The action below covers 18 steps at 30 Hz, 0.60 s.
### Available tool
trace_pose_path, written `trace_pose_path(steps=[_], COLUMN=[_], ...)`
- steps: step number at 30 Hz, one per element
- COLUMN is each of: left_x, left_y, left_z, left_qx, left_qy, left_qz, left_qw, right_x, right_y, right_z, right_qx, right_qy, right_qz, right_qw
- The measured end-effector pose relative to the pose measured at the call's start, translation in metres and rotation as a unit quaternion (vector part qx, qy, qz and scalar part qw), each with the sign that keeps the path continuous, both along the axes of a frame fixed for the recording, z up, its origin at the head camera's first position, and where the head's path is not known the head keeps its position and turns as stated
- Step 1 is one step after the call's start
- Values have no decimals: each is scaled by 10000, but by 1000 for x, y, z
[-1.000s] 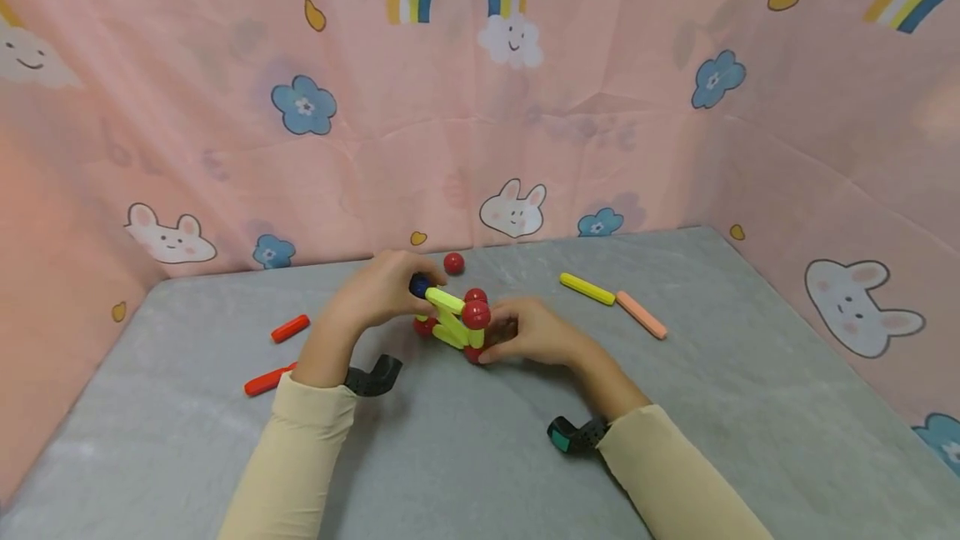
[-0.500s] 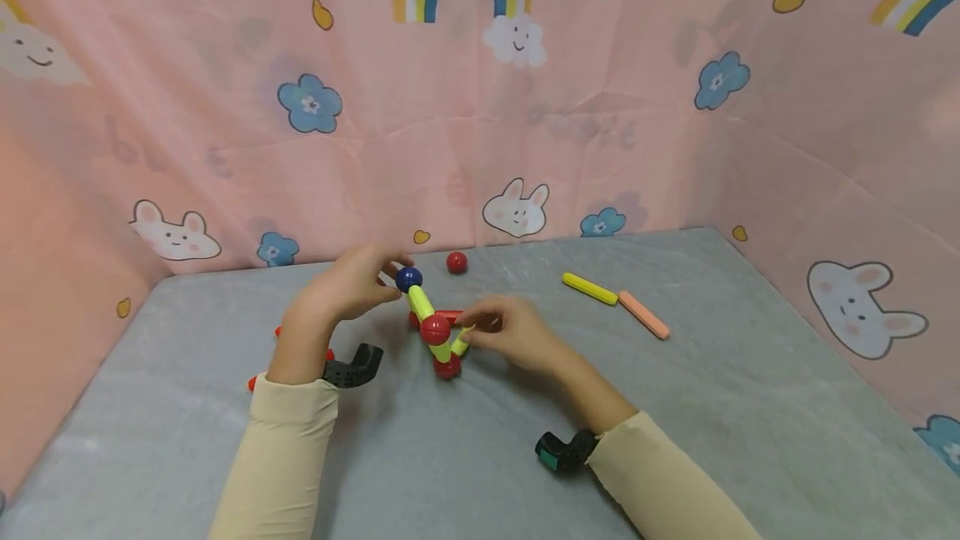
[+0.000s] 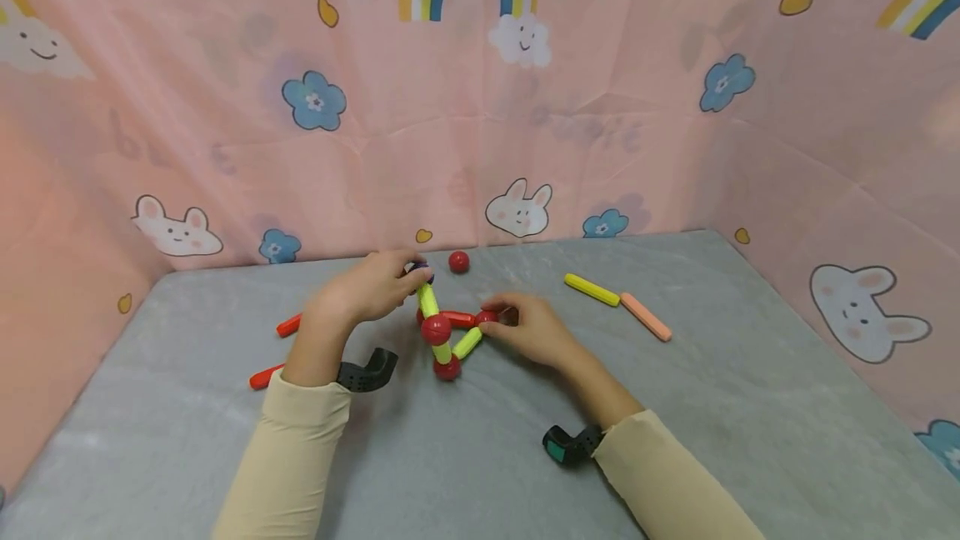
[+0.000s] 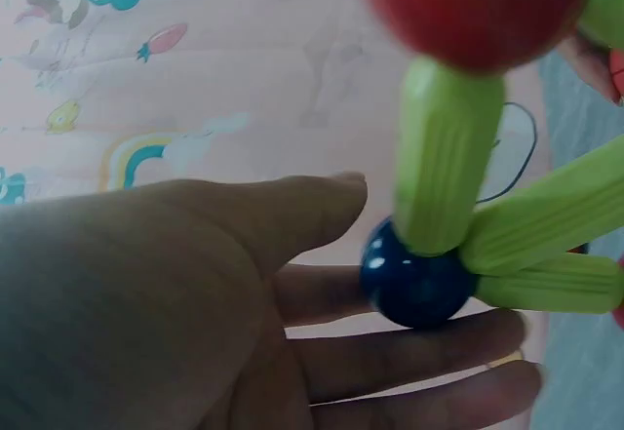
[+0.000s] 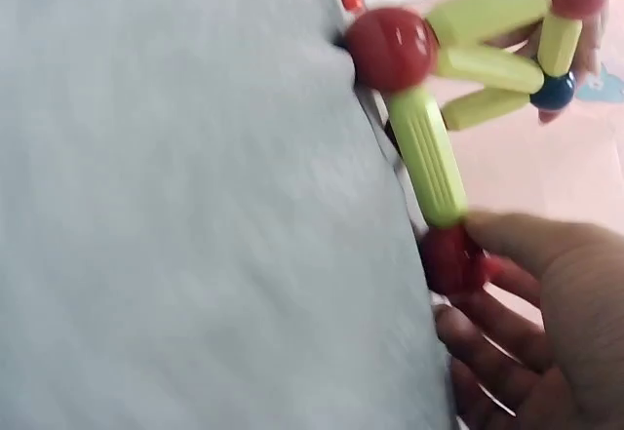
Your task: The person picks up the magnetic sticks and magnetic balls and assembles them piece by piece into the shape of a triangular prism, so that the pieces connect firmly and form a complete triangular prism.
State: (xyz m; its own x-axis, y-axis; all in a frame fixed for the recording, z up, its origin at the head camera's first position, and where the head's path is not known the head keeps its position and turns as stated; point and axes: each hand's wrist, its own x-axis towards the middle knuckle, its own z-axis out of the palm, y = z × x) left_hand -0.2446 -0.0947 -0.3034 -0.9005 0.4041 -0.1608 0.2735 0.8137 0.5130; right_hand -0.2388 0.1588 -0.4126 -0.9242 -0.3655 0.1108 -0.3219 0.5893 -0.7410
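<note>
A toy frame of yellow-green magnetic rods and balls stands mid-table. Its dark blue ball is at the top, where several rods meet. My left hand holds this ball between thumb and fingers. Below, one red ball sits in front of the rods and another red ball rests nearest me. A yellow-green rod runs from the near ball to the right-hand red ball, which my right hand pinches. Behind it, a red rod reaches the same ball. My left fingers partly hide the blue ball in the head view.
On the grey tabletop, a loose red ball lies at the back. A yellow rod and a salmon rod lie to the right. Two red rods, one nearer, are partly behind my left arm.
The frame has turned, and its red rod now shows. My left hand came off the blue ball, then took it again. My right hand has moved slightly right with the right-hand red ball.
</note>
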Motion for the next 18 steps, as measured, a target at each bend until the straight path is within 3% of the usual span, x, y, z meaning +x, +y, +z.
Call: trace_pose_path(steps=[5,12,18], left_x=[0,0,-3], left_y=[8,16,21], left_z=[-4,-7,-11], left_qx=[29,151,528], left_qy=[187,219,215], left_qz=[-38,-249,-486], left_qw=[9998,9993,9972], right_x=[-1,0,3], right_y=[9,12,8], right_z=[12,22,22], right_qx=[384,737,905], right_qy=[-298,-686,-855], right_qz=[482,1234,1498], right_qw=[9977,9872,9808])
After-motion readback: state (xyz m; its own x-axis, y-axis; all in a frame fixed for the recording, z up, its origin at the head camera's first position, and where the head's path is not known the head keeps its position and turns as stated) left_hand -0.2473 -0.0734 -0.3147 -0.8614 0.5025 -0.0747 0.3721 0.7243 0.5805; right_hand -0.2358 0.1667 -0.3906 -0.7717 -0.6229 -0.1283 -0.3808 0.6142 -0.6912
